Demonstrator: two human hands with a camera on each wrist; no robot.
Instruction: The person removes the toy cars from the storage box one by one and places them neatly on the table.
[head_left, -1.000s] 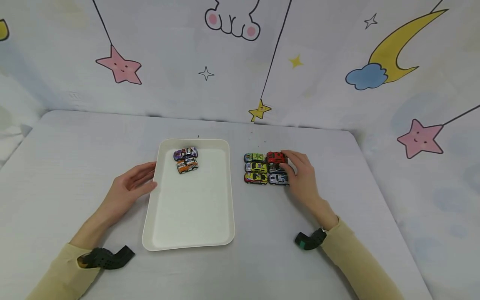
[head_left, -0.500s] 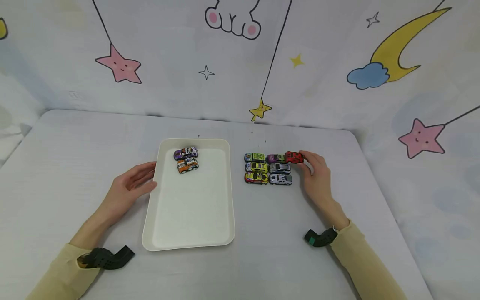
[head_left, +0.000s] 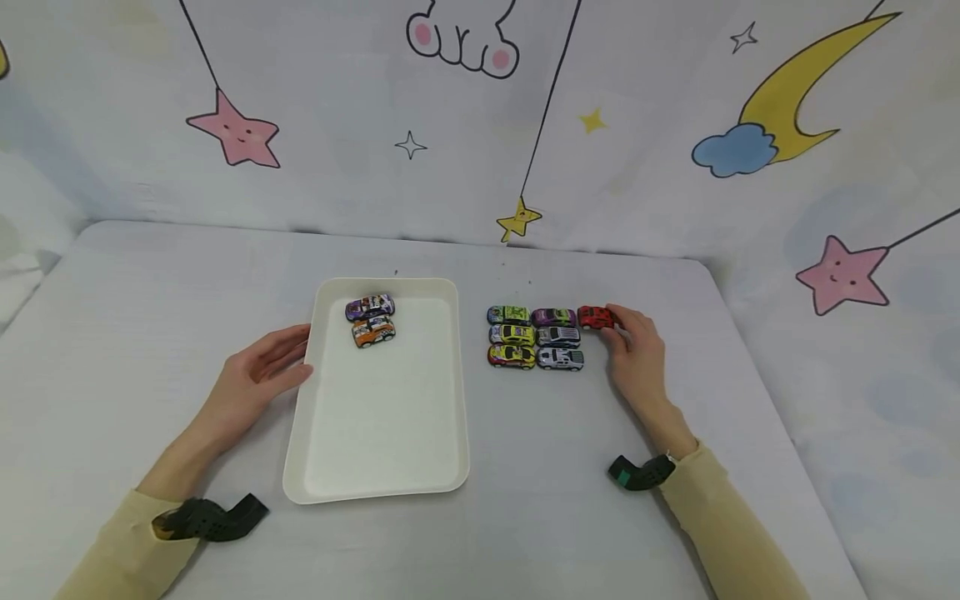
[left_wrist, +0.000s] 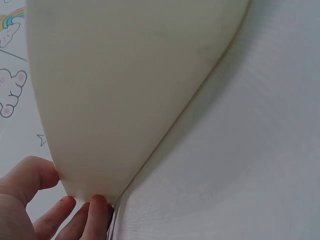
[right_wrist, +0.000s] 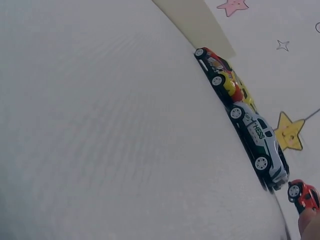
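Observation:
My right hand (head_left: 636,350) pinches a red toy car (head_left: 596,317) at its right end, thumb and fingertips on its tail, at the back right of a group of small toy cars. In the right wrist view only a fingertip (right_wrist: 311,222) shows against the red car. Beside it sit a purple car (head_left: 553,317), a dark striped car (head_left: 558,337) and a silver-white car (head_left: 560,358). My left hand (head_left: 258,371) rests its fingertips and thumb against the left side of a white tray (head_left: 382,433); the left wrist view shows them touching its outer wall.
Inside the tray, near its back left, lie a purple-white car (head_left: 370,307) and an orange car (head_left: 373,332). A column of green and yellow cars (head_left: 512,335) stands right of the tray. A printed cloth (head_left: 337,108) hangs behind the white table.
My right hand has slid the red car to the right, off the purple car's spot, uncovering the purple car and the dark striped one. My left hand and the tray have stayed put.

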